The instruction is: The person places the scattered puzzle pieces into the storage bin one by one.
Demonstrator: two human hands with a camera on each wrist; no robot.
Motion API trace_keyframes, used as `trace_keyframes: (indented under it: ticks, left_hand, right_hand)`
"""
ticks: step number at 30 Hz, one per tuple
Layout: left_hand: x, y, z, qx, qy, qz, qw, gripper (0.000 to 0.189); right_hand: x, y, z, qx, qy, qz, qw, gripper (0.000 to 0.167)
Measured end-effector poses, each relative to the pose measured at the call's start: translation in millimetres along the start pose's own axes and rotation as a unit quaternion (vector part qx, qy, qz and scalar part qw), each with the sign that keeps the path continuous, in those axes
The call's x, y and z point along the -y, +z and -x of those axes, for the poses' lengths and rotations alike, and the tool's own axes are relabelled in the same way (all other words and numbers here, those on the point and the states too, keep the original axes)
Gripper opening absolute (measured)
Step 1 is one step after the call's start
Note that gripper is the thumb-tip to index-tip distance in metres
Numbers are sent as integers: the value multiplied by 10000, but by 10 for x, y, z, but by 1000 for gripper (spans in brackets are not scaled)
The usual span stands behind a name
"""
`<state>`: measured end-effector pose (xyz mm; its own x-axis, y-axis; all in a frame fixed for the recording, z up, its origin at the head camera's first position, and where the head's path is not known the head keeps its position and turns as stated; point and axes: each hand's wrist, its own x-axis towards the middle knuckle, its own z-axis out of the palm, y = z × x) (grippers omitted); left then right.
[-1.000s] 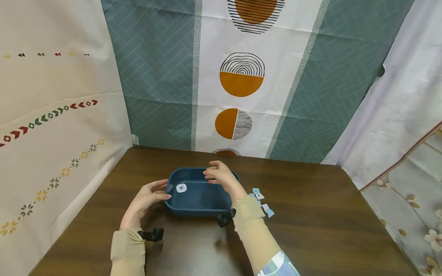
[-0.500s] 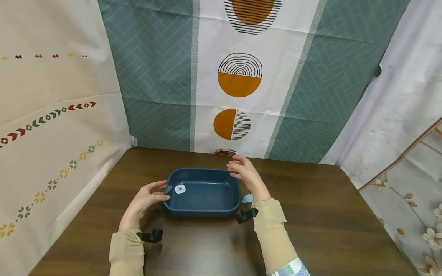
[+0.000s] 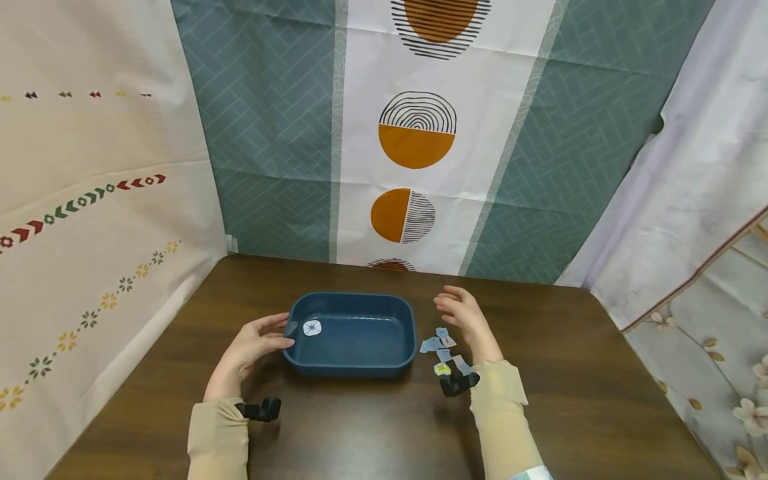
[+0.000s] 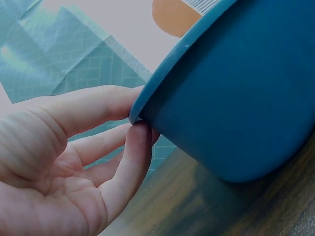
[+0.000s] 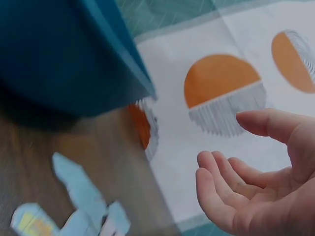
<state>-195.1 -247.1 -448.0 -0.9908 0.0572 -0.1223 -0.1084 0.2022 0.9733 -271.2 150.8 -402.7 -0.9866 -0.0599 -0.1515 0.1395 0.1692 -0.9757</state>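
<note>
A dark blue plastic basin (image 3: 354, 368) stands on the table in the head view. Inside it, near the left end, lies a small white paper cutout (image 3: 312, 327) with a blue star-like mark. My left hand (image 3: 251, 350) pinches the basin's left rim, fingers and thumb meeting at the edge in the left wrist view. To the right of the basin, my right hand (image 3: 467, 319) is held above the table, fingers loosely bent with nothing between them. Several light blue and pinkish paper cutouts (image 3: 432, 345), plus one with a yellow mark (image 3: 442, 369), lie left of the right wrist.
The brown wooden table (image 3: 360, 427) extends around the basin. A patterned curtain (image 3: 288, 133) hangs behind it, with pale cloths (image 3: 102, 200) at the left and right sides. Black wrist cameras (image 3: 259, 409) are strapped to both forearms.
My right hand has moved from over the basin to the right, past its rim, uncovering the paper cutouts. My left hand has stayed on the basin's left rim.
</note>
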Motion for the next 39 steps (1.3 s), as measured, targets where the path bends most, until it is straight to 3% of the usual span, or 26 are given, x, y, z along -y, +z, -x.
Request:
trace_keyframes:
  ticks: [20, 32, 39]
  left_hand:
    - [-24, 8, 20, 19, -18, 20, 10000, 68]
    - [-27, 8, 26, -9, -87, -20, 10000, 68]
    - [-22, 7, 22, 3, -76, -6, 10000, 69]
  right_hand:
    - [-557, -276, 28, -246, 294, 894, 9953, 51]
    - [-686, -302, 14, -529, 102, 1442, 9881, 49]
    - [-726, -307, -7, -460, -5, 1875, 9812, 51]
